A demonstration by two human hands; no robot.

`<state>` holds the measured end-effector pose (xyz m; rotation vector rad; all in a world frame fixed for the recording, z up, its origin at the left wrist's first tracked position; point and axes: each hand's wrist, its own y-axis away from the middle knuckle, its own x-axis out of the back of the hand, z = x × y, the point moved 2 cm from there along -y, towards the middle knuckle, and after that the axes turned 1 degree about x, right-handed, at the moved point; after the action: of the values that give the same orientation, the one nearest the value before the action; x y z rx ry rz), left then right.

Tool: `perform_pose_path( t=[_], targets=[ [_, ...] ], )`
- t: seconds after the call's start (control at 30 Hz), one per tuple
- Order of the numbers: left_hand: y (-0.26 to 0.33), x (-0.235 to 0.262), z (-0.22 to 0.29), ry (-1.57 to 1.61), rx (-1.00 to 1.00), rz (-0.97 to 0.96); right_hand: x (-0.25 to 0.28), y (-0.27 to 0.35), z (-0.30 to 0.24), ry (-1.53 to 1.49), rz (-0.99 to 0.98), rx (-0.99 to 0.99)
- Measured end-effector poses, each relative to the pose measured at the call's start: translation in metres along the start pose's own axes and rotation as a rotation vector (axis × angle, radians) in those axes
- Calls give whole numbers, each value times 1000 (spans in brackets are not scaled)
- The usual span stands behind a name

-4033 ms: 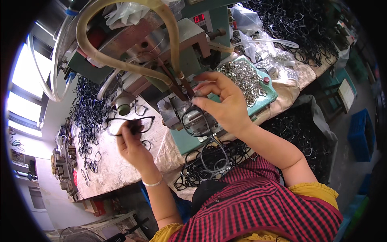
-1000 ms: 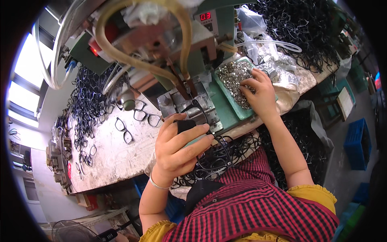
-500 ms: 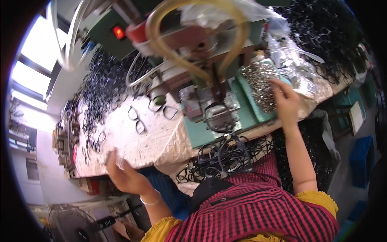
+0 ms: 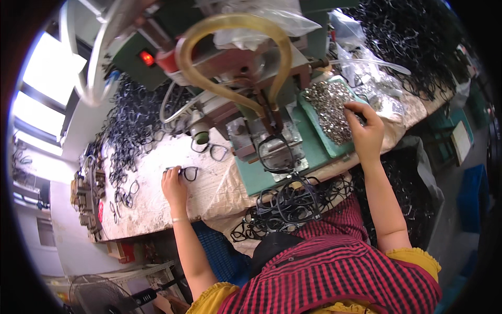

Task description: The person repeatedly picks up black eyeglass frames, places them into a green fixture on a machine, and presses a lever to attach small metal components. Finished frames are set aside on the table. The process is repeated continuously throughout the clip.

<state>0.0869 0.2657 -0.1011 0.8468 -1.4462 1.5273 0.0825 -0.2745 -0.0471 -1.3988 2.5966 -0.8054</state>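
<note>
On the table to the left, my left hand [image 4: 174, 184] has its fingers closed on a dark eyeglass frame [image 4: 190, 174]; one rim shows beyond the fingertips. Over at the right, my right hand [image 4: 367, 131] is at the edge of a green tray [image 4: 329, 145] heaped with small shiny metal pieces [image 4: 329, 107]. Its thumb and forefinger are pinched together, and whatever lies between them is too small to make out. Between my hands stands a bench press machine [image 4: 251, 68] with a looped yellowish hose [image 4: 286, 47]. Beneath its head sits another black eyeglass frame [image 4: 276, 155].
Tangled eyeglass frames [image 4: 290, 201] lie at the table's front edge by my lap. Large heaps of dark frames [image 4: 138, 110] fill the back left and the far right. Clear plastic bags [image 4: 384, 97] sit behind the tray. A fan [image 4: 99, 295] stands at lower left.
My left hand has moved up and right from the front of the table and closed on the eyeglass frame lying there. My right hand stays at the metal pieces, its fingers drawn closer together.
</note>
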Motion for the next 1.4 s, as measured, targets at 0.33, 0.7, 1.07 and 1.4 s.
perform_pose_path(
  t=[0.33,0.7,1.07,1.4],
  targets=[
    [6,17,90,943,401,140,-13,2,-71,-174,-322,164],
    [-3,50,167,1254,239,345,-73,15,-90,-634,-359,-148],
    [-17,150,283,789,-656,260,-35,4,-97,-250,-462,71],
    [-26,122,289,779,-764,132,-13,-8,11,505,-249,414]
  ],
)
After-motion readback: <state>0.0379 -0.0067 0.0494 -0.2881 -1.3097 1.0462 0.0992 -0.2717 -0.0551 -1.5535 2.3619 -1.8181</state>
